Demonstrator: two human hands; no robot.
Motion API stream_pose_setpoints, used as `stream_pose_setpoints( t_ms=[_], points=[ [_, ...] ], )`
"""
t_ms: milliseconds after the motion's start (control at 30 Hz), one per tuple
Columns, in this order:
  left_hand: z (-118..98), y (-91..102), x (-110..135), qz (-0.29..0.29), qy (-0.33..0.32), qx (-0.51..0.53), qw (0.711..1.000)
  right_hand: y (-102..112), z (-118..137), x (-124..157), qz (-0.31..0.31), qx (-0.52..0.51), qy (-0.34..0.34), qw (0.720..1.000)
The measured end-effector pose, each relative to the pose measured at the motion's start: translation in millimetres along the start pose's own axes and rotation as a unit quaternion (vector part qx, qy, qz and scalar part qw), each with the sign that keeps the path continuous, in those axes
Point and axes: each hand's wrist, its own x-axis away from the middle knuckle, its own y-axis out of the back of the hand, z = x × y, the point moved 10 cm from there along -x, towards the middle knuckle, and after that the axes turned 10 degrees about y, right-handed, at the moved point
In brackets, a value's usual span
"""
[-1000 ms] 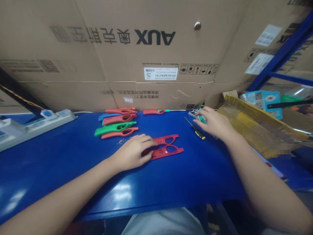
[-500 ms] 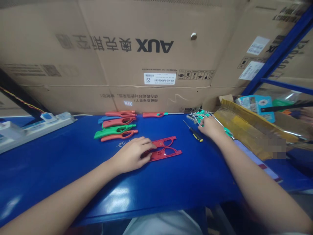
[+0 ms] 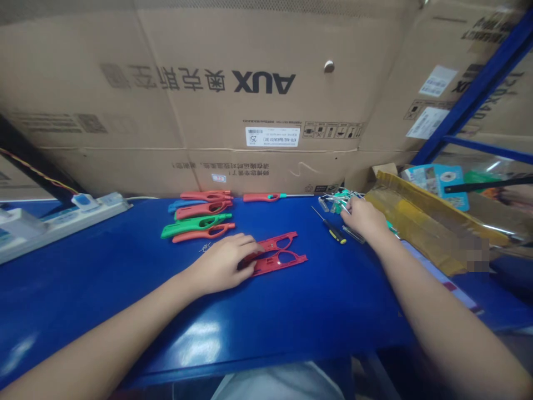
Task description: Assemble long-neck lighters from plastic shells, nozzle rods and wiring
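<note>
My left hand (image 3: pixel 227 261) rests on the blue table with its fingers curled over the left ends of two red lighter casing halves (image 3: pixel 287 256). The halves lie side by side, their trigger loops pointing right. Further right, my right hand (image 3: pixel 365 218) has its fingers pinched together at a pile of lighter innards (image 3: pixel 339 199), with green nozzles, thin metal rods, wires and clear parts. Its fingertips are partly hidden, and what they grip is unclear. A clear piece (image 3: pixel 353 234) shows just below that hand. Left of it lies a black-and-yellow screwdriver (image 3: pixel 334 230).
Several coloured lighter casings (image 3: pixel 197 222) lie stacked at the back left, beside a red lighter (image 3: pixel 260 197) with a long rod. A white power strip (image 3: pixel 62 222) sits far left. A yellow-taped carton (image 3: pixel 420 222) and a phone-like slab (image 3: pixel 447 280) are right. Cardboard (image 3: pixel 200 128) stands behind.
My right hand has shifted slightly right and down at the pile, and the clear piece now shows under it. My left hand stays on the red casing halves.
</note>
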Motion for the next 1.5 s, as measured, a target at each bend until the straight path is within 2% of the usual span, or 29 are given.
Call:
stream_pose_setpoints(
  t_ms=[133,233,400,533,600,667,733,800,900,1000,1100,1167,1300,1367,1500],
  points=[
    [1,0.8,0,0.001,0.002,0.019,1.0,14,-6,4,-0.037,-0.015,-0.026,0.999],
    [5,1.3,0,-0.002,0.012,0.041,0.999,27,-4,5,-0.091,-0.058,-0.01,0.994],
    [11,1.8,0,0.004,0.024,0.061,0.998,43,21,10,-0.175,-0.158,0.116,0.965],
    [14,5.4,-1,0.005,0.035,0.065,0.997,50,58,28,-0.199,-0.215,0.221,0.93],
    [15,15.9,-1,-0.042,0.048,0.072,0.995,50,81,42,-0.189,-0.226,0.278,0.914],
    [16,36.8,3,-0.148,0.07,0.087,0.983,48,103,58,-0.175,-0.235,0.33,0.898],
    [18,57.4,13,-0.26,0.096,0.11,0.954,46,122,74,-0.159,-0.244,0.371,0.882],
    [12,63.5,18,-0.297,0.096,0.12,0.942,45,138,90,-0.148,-0.248,0.411,0.865],
    [-2,55.5,16,-0.255,0.063,0.129,0.956,44,158,111,-0.132,-0.227,0.476,0.839],
    [-8,38.6,11,-0.174,0.041,0.213,0.96,50,170,127,-0.16,-0.204,0.529,0.808],
    [-4,18.2,6,-0.092,0.074,0.302,0.946,55,174,137,-0.194,-0.186,0.562,0.782],
    [0,9.5,5,-0.064,0.109,0.345,0.93,55,175,139,-0.196,-0.184,0.571,0.775],
    [1,9.7,6,-0.061,0.13,0.399,0.906,49,174,137,-0.171,-0.198,0.574,0.776],
    [-3,15.8,8,-0.074,0.118,0.38,0.914,46,175,137,-0.16,-0.201,0.578,0.775],
    [-16,28.7,12,-0.115,0.064,0.28,0.951,42,177,137,-0.153,-0.194,0.587,0.771]
  ],
)
